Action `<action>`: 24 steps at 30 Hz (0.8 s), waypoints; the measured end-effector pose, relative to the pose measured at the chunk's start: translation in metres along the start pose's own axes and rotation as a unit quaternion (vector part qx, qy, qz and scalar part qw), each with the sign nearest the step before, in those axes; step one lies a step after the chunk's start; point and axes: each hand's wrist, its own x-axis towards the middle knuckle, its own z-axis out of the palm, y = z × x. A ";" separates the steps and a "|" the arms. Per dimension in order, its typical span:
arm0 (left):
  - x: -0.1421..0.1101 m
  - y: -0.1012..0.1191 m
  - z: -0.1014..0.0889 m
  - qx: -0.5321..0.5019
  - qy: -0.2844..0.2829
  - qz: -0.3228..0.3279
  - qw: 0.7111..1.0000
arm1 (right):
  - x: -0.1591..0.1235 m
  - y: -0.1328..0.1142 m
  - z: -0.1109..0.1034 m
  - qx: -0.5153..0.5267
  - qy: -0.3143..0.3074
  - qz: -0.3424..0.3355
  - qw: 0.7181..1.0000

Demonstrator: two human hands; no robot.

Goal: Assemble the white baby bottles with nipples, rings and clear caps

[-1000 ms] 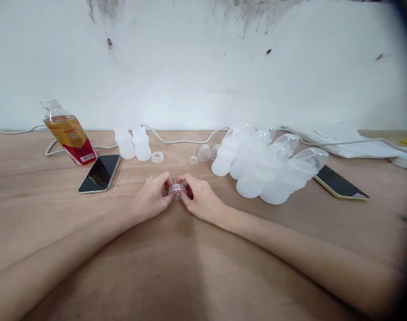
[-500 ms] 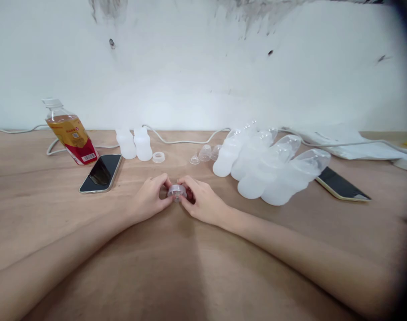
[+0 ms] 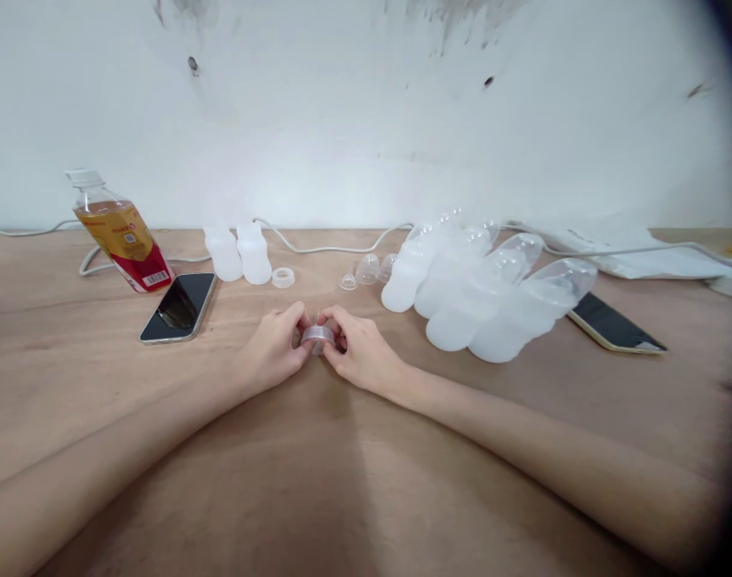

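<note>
A clear, round collar of see-through plastic [image 3: 318, 335], with ridges around its side, is at the centre of a light-brown wooden bench [image 3: 281, 497], well forward of the back edge; whether it touches the wood cannot be told. The person's bare left hand [image 3: 277, 344] pinches it from the left between thumb and fingers, and the bare right hand [image 3: 362, 353] pinches it likewise from the right (some fingertips are hidden behind it). Beyond the left hand, toward the back edge, a translucent white plastic ring [image 3: 283, 277] lies flat, just beside two frosted white, waisted plastic bottles [image 3: 254, 256] without caps. Beyond the right hand are a small clear teat-shaped piece [image 3: 348, 281] and two clear plastic domes [image 3: 367, 269], next to a crowded group of frosted white bottles topped with clear domed caps [image 3: 462, 296]. A black-screened phone with a pale edge [image 3: 178, 308] lies left of the hands, near a drink bottle with a yellow-and-red label and white cap [image 3: 119, 232]. Right of the group lies another dark phone with a yellowish edge [image 3: 621, 327]. A thin white cable [image 3: 335, 250] winds along the back edge, below a marked white wall [image 3: 341, 120].
</note>
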 end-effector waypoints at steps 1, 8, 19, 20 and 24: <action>-0.001 -0.001 0.000 -0.004 0.003 0.001 1.000 | 0.000 0.000 0.000 0.003 0.000 -0.005 1.000; -0.008 0.000 -0.006 -0.034 0.034 0.046 0.998 | -0.002 -0.001 -0.004 0.042 0.025 -0.061 0.997; -0.007 0.003 -0.003 0.007 0.025 0.057 0.998 | -0.005 -0.001 -0.003 -0.038 0.024 -0.077 0.996; -0.007 0.001 -0.001 0.011 0.036 0.050 0.998 | -0.005 -0.001 -0.003 -0.029 0.022 -0.065 0.997; -0.008 -0.006 0.004 0.043 0.070 0.034 0.996 | -0.003 -0.004 -0.006 0.072 0.012 -0.019 0.997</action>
